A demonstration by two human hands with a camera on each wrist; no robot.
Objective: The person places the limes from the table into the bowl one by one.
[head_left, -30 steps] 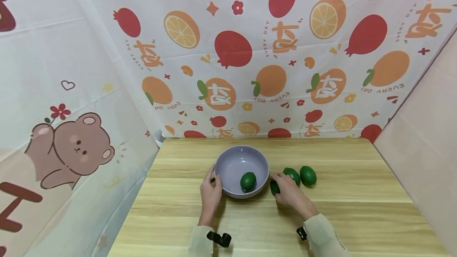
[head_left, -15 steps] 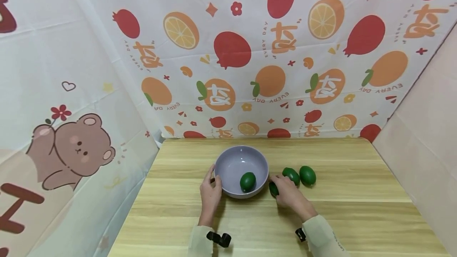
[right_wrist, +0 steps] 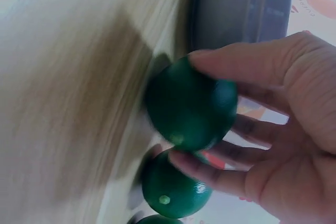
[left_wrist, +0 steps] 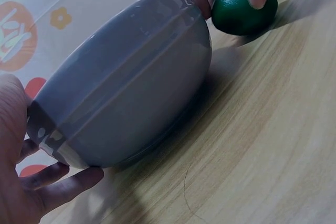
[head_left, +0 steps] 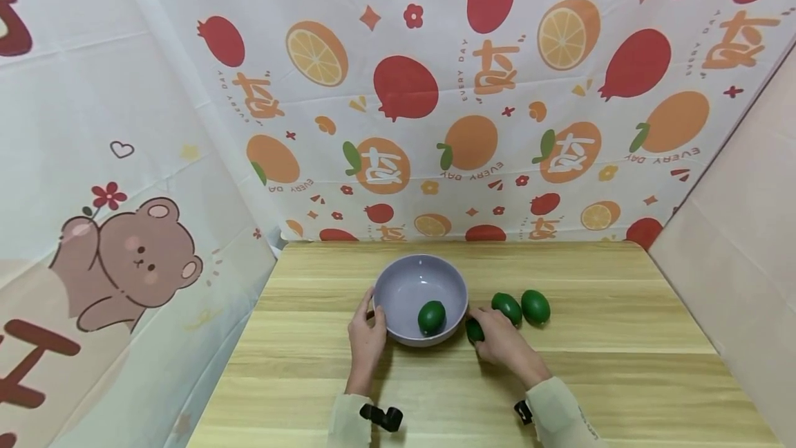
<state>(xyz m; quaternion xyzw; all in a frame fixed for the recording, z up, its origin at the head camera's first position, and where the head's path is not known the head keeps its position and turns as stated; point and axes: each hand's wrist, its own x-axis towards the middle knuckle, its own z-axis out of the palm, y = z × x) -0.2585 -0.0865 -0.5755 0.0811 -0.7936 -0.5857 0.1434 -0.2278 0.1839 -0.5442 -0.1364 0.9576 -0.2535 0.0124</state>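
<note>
A grey-lavender bowl (head_left: 404, 289) stands on the table with one green lime (head_left: 432, 317) inside. At its left side, my left hand (head_left: 367, 337) holds the bowl; in the left wrist view the fingers (left_wrist: 63, 187) curl against its lower wall. Just right of the bowl, my right hand (head_left: 500, 341) grips another lime (head_left: 475, 330) between thumb and fingers. The right wrist view shows this held lime (right_wrist: 191, 103) close to the tabletop and beside the bowl's wall (right_wrist: 226, 14); whether it touches the table I cannot tell.
Two more limes, one (head_left: 506, 309) behind the right hand and one (head_left: 536, 307) farther right, lie on the wooden table (head_left: 609, 365). A fruit-printed cloth (head_left: 435, 88) hangs along the table's back edge. Another cloth with a bear (head_left: 143, 261) hangs at the left.
The right hand and the lime in its grip have shifted slightly left, towards the bowl. The left hand and bowl have stayed in place.
</note>
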